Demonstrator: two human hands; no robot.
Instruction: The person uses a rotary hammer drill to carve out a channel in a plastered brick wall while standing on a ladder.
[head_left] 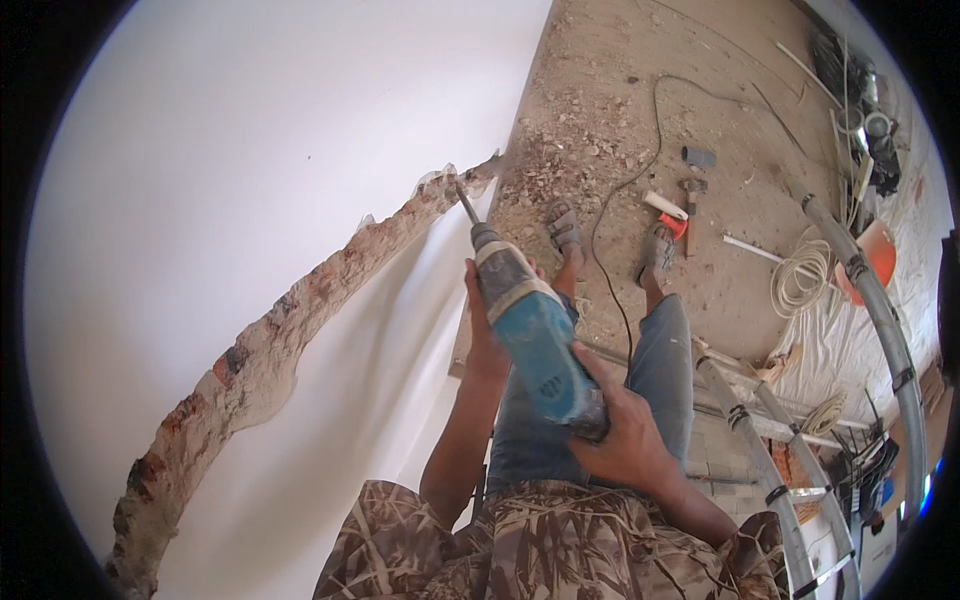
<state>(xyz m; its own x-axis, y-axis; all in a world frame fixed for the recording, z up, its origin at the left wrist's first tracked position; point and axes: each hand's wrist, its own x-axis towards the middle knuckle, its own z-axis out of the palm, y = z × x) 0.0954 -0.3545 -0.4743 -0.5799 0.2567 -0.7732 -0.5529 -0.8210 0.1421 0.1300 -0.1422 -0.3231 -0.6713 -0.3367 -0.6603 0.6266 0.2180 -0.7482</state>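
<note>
With both hands I hold a teal and grey rotary hammer [540, 345] pointed up and away toward the white wall [300, 130]. My left hand [483, 315] wraps its front body, just behind the chuck. At the back end, my right hand [625, 430] is closed round the grip, which is mostly hidden. The chisel bit [467, 205] meets the far end of a rough groove [330, 272] cut into the wall. Broken plaster and reddish brick show along this groove, which curves down to the lower left.
Rubble [585, 125] lies along the wall's foot. A dark power cord [598, 225] crosses the floor past my feet. On the right are a wooden-handled hammer [691, 228], a white tube [664, 206], coiled cable [800, 280], an orange container [877, 262] and an aluminium ladder [765, 455].
</note>
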